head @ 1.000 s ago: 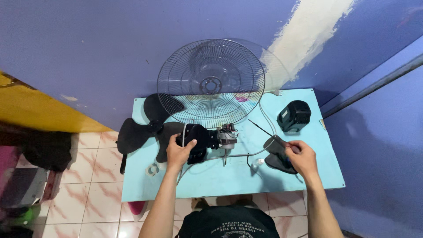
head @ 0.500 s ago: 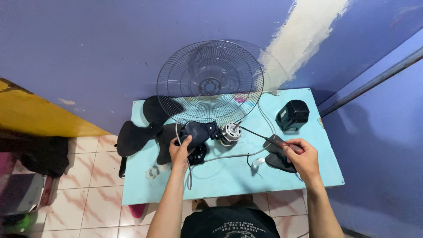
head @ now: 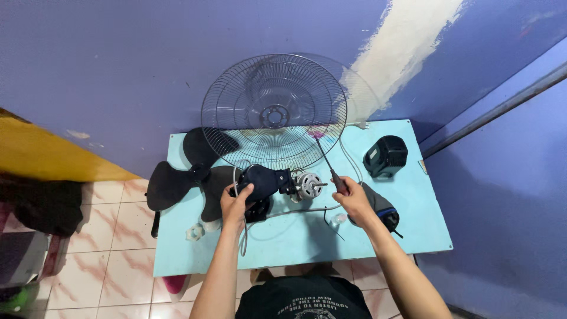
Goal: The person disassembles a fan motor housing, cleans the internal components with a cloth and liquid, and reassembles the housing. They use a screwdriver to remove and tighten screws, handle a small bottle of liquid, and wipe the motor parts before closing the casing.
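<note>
The left hand (head: 237,199) is closed over the black motor housing (head: 263,183), which lies on its side near the middle of the light blue counter (head: 295,242). Out of the housing's right end sticks the bare motor (head: 307,185), its shaft pointing right. The right hand (head: 353,199) is wrapped around the handle of a screwdriver (head: 328,162), whose thin shank slants up and left, away from the motor, so that the tip shows against the grille (head: 274,112). That wire grille stands upright at the back of the counter, leaning on the purple wall (head: 118,71). A second grille seems to stand behind it, though the overlap makes this hard to tell.

The black fan blade (head: 189,177) lies left of the housing, partly overhanging the counter's left edge. A grey cord (head: 298,211) runs across the counter between the hands. Just beyond the right hand lies a dark grey part (head: 381,207), partly hidden by the wrist. A black box-like cover (head: 385,156) sits near the back right corner, well apart from both hands. A small white piece (head: 194,233) lies near the front left edge.
</note>
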